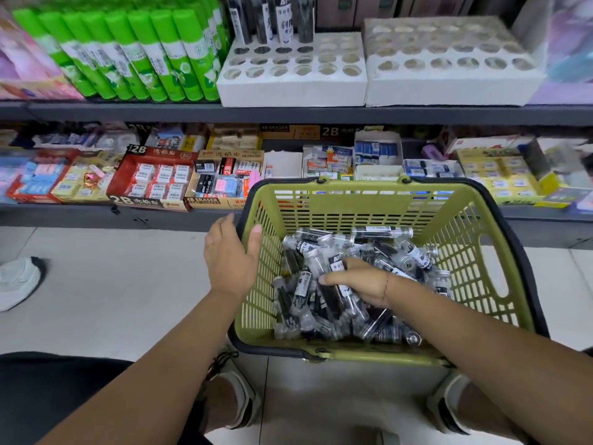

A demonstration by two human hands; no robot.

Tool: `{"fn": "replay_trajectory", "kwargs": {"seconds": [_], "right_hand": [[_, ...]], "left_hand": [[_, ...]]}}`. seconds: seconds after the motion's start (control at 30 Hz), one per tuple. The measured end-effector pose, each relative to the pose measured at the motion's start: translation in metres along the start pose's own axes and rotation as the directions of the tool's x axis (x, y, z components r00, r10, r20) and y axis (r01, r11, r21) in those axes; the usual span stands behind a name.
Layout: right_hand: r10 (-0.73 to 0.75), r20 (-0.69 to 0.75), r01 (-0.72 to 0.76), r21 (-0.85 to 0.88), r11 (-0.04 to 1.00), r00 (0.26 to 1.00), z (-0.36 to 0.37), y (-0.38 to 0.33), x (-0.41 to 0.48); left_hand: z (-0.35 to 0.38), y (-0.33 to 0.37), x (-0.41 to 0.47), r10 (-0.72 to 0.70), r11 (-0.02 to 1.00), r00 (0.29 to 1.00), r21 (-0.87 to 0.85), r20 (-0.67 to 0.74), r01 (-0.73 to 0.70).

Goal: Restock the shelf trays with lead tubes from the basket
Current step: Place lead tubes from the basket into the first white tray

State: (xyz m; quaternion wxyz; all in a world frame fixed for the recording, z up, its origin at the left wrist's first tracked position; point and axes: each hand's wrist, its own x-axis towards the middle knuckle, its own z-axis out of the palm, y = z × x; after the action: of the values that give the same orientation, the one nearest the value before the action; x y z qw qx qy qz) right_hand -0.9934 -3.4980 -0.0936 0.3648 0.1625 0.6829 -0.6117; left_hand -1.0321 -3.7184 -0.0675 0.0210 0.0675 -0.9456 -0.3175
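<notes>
A green plastic basket (369,200) with a black rim sits on the floor below the shelves, holding a heap of clear lead tubes (324,248) with black-and-white labels. My right hand (359,281) is down inside the basket, its fingers curled around several tubes in the heap. My left hand (229,252) rests against the basket's left rim, thumb over the edge and fingers outside. On the upper shelf stand two white trays with round holes: the left tray (288,88) has a few tubes upright in its back row, the right tray (449,88) shows only open holes.
Green glue sticks (128,53) fill the upper shelf left of the trays. The lower shelf holds boxes of erasers (154,178). A white shoe (17,281) of another person is at far left on the tiled floor. My own feet are below the basket.
</notes>
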Motion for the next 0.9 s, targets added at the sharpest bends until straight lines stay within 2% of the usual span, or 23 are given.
{"fn": "replay_trajectory", "kwargs": {"seconds": [0.03, 0.1, 0.13, 0.2, 0.23, 0.27, 0.37, 0.47, 0.53, 0.6, 0.67, 0.73, 0.83, 0.9], "right_hand": [[-0.027, -0.019, 0.029, 0.079, 0.996, 0.999, -0.002, -0.012, -0.003], [-0.144, -0.028, 0.147, 0.198, 0.969, 0.989, -0.005, -0.036, -0.007], [-0.191, -0.018, 0.190, 0.227, 0.955, 0.981, -0.005, -0.050, -0.014], [-0.287, -0.020, 0.280, 0.295, 0.913, 0.958, -0.005, -0.075, -0.022], [-0.326, -0.033, 0.320, 0.299, 0.899, 0.945, -0.003, -0.088, -0.028], [-0.352, -0.057, 0.354, 0.273, 0.895, 0.934, -0.003, -0.099, -0.032], [-0.458, -0.077, 0.462, 0.038, 0.886, 0.886, 0.000, -0.131, -0.052], [-0.575, -0.167, 0.548, -0.184, 0.816, 0.801, -0.008, -0.157, -0.066], [-0.617, -0.154, 0.574, -0.249, 0.780, 0.772, -0.017, -0.171, -0.071], [-0.643, -0.117, 0.597, -0.274, 0.754, 0.757, -0.023, -0.184, -0.071], [-0.663, -0.164, 0.609, -0.283, 0.741, 0.730, -0.036, -0.200, -0.068], [-0.719, -0.241, 0.655, -0.297, 0.694, 0.652, -0.053, -0.222, -0.070], [-0.798, -0.347, 0.722, -0.350, 0.597, 0.492, -0.083, -0.262, -0.067], [-0.820, -0.410, 0.669, -0.481, 0.567, 0.400, -0.096, -0.285, -0.061]], "left_hand": [[-0.003, 0.013, -0.003, 0.032, 0.998, 0.999, -0.056, 0.005, -0.031], [-0.007, 0.046, -0.013, 0.020, 0.955, 0.983, -0.294, 0.180, 0.034], [-0.009, 0.062, -0.017, -0.001, 0.895, 0.943, -0.420, 0.334, 0.150], [-0.013, 0.089, -0.024, 0.047, 0.745, 0.792, -0.549, 0.609, 0.378], [-0.015, 0.098, -0.023, 0.098, 0.673, 0.729, -0.585, 0.677, 0.453], [-0.019, 0.106, -0.021, 0.129, 0.608, 0.704, -0.616, 0.699, 0.500], [-0.038, 0.118, -0.003, 0.133, 0.509, 0.722, -0.672, 0.679, 0.538], [-0.056, 0.118, 0.017, 0.137, 0.524, 0.725, -0.670, 0.675, 0.525], [-0.066, 0.120, 0.027, 0.114, 0.560, 0.739, -0.657, 0.664, 0.504], [-0.075, 0.124, 0.034, 0.140, 0.567, 0.788, -0.701, 0.599, 0.432], [-0.084, 0.126, 0.041, 0.105, 0.588, 0.839, -0.714, 0.533, 0.380], [-0.091, 0.123, 0.051, 0.099, 0.595, 0.893, -0.746, 0.438, 0.300], [-0.098, 0.122, 0.068, 0.069, 0.562, 0.947, -0.796, 0.315, 0.224], [-0.100, 0.124, 0.081, 0.073, 0.556, 0.970, -0.817, 0.233, 0.155]]}}
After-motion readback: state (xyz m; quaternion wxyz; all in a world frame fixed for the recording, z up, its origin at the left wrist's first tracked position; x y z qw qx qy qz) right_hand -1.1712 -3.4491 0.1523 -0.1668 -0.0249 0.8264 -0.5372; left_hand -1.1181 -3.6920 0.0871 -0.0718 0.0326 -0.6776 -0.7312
